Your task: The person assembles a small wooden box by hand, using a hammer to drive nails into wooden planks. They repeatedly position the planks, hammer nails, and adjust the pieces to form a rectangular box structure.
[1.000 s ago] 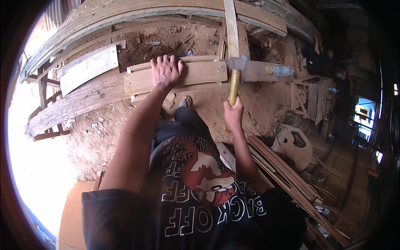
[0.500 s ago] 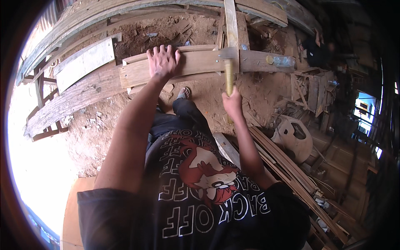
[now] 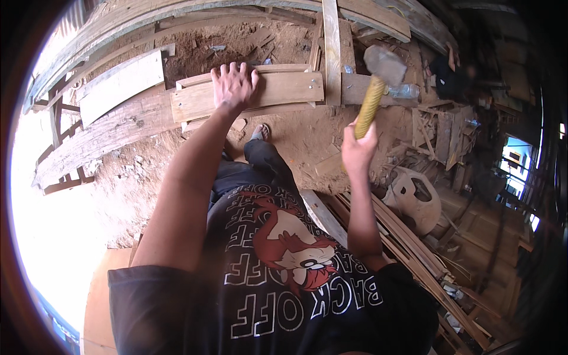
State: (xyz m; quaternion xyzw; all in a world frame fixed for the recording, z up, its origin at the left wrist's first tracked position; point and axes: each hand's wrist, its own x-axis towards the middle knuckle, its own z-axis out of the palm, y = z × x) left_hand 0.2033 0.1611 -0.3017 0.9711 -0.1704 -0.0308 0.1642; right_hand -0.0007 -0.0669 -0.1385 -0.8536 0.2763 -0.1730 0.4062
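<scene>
I can see a big hammer (image 3: 371,102). Its head (image 3: 386,65) is grey and chunky, and its handle (image 3: 369,110) is yellow. The right hand (image 3: 360,146) grips it low on the handle. The hammer leans to the right, with its head pointing away from the body and well apart from the wooden piece (image 3: 278,92). That piece is light brown, long and flat. It lies sideways across the surface (image 3: 130,121). It has one wide board in front and a thin strip (image 3: 284,68) behind. Small shiny dots show near its right end. The left hand (image 3: 234,89) presses on top, fingers spread.
</scene>
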